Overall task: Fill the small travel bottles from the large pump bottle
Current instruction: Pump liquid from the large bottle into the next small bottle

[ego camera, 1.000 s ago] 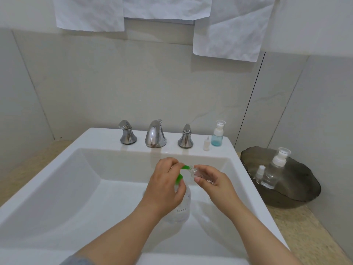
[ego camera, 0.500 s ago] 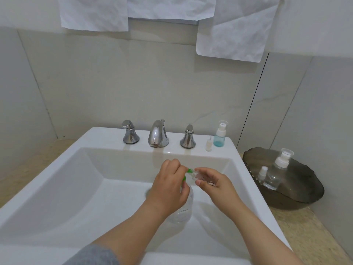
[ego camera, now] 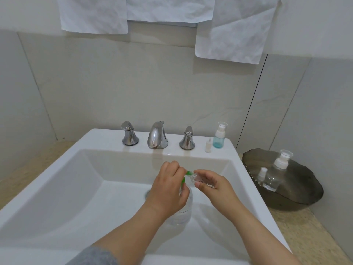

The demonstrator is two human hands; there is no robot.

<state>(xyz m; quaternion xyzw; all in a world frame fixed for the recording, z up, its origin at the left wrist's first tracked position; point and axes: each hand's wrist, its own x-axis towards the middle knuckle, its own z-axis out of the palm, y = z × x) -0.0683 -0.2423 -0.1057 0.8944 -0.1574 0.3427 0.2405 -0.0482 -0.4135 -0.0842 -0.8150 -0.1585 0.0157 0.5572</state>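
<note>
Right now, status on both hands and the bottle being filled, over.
Left hand grips green pump of large pump bottle, in the sink. Right hand holds small travel bottle tilted, mouth at the pump tip. Nothing between them.

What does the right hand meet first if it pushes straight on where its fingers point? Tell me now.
Probably the green pump nozzle: the small bottle the right hand holds sits at that spout, the left hand right behind. Depth is unclear.
</note>
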